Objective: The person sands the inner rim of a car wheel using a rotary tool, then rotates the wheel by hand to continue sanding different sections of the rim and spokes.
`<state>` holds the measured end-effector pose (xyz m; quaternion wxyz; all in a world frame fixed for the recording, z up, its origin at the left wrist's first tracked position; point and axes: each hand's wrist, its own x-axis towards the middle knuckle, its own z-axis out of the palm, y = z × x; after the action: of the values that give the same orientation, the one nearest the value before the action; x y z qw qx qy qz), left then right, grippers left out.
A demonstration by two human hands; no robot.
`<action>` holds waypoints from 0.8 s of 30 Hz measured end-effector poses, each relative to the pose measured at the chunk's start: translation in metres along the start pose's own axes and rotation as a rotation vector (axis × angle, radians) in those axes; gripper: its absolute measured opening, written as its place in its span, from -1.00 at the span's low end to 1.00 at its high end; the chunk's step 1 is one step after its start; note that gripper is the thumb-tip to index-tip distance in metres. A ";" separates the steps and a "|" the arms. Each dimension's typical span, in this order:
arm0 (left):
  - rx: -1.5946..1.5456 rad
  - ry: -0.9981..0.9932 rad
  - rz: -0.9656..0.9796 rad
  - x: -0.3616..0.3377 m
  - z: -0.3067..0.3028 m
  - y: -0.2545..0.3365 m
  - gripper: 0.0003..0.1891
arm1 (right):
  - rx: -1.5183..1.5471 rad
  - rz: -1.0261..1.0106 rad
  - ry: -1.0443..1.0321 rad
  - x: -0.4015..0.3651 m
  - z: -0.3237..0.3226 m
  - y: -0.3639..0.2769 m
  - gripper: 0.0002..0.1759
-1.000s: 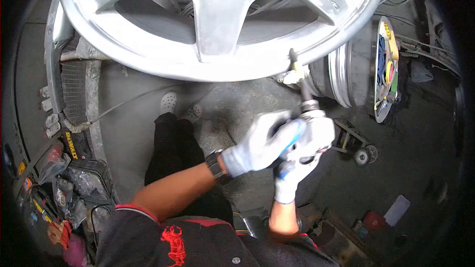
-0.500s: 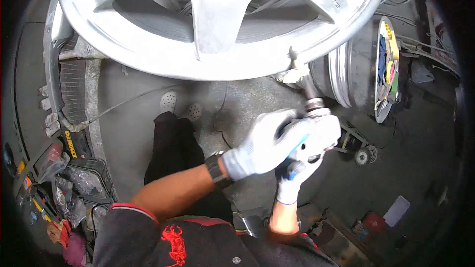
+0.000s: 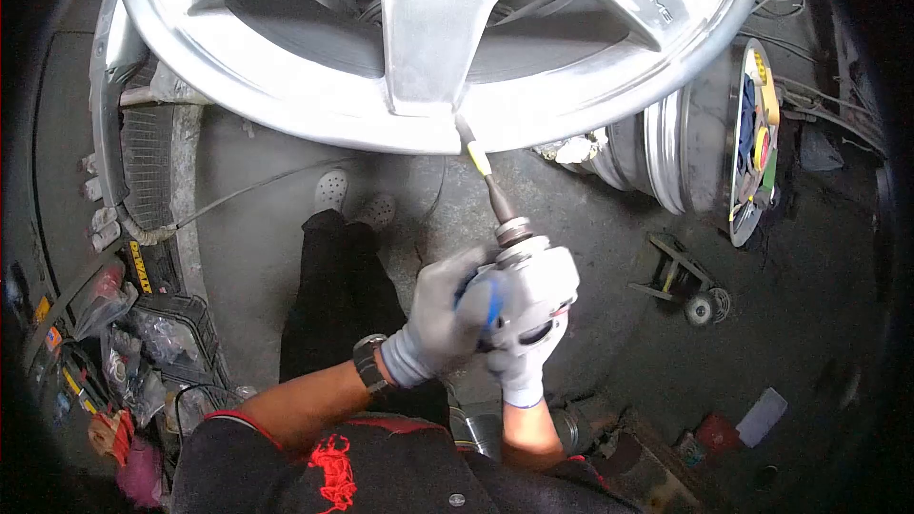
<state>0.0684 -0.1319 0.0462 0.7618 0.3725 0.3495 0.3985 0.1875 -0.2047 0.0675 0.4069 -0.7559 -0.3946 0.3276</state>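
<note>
A silver alloy wheel (image 3: 425,29) with wide spokes fills the top of the view. Both my hands, in white work gloves, hold a die grinder (image 3: 541,278) in front of me. My left hand (image 3: 440,309), with a watch at its wrist, is closed around the tool's left side. From below and behind, my right hand (image 3: 522,373) grips the body; its fingers are partly hidden. The long shank points up and left, and its slim tip (image 3: 463,126) meets the wheel at the foot of the middle spoke.
Another wheel (image 3: 666,148) stands at right, with tools and cloths (image 3: 760,138) on its face. A small wheeled frame (image 3: 687,281) sits on the floor. Bags and an open case (image 3: 176,333) crowd the left. A cable (image 3: 257,192) crosses the floor.
The die grinder has swung left with both hands. Its tip has moved from the wheel's lower right rim to the foot of the middle spoke.
</note>
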 end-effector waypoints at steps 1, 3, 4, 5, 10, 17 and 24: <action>0.076 0.048 0.055 0.006 0.008 0.003 -0.53 | 0.175 0.194 0.101 0.001 0.002 -0.002 -0.11; 0.104 0.049 0.011 0.020 0.021 0.008 -0.69 | 0.391 0.072 0.049 0.013 -0.008 -0.010 -0.26; 0.120 0.007 0.140 0.027 0.026 0.010 -0.67 | 0.670 0.280 0.232 0.021 -0.011 -0.010 -0.25; 0.134 -0.035 0.267 0.035 0.030 0.010 -0.65 | 0.943 0.491 0.419 0.026 -0.017 -0.010 -0.25; 0.073 -0.400 -0.105 0.068 0.028 0.016 -0.63 | 0.228 -0.230 0.264 0.031 -0.025 0.005 -0.13; 0.011 0.011 0.155 0.022 0.010 -0.009 -0.65 | 0.469 0.249 0.265 0.010 0.007 0.012 -0.06; 0.091 -0.029 0.202 0.031 0.027 0.002 -0.69 | 0.286 0.135 0.252 0.013 -0.022 0.014 -0.06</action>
<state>0.1038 -0.1124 0.0536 0.7048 0.4459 0.3170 0.4516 0.2163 -0.2063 0.0629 0.5333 -0.7503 -0.2384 0.3096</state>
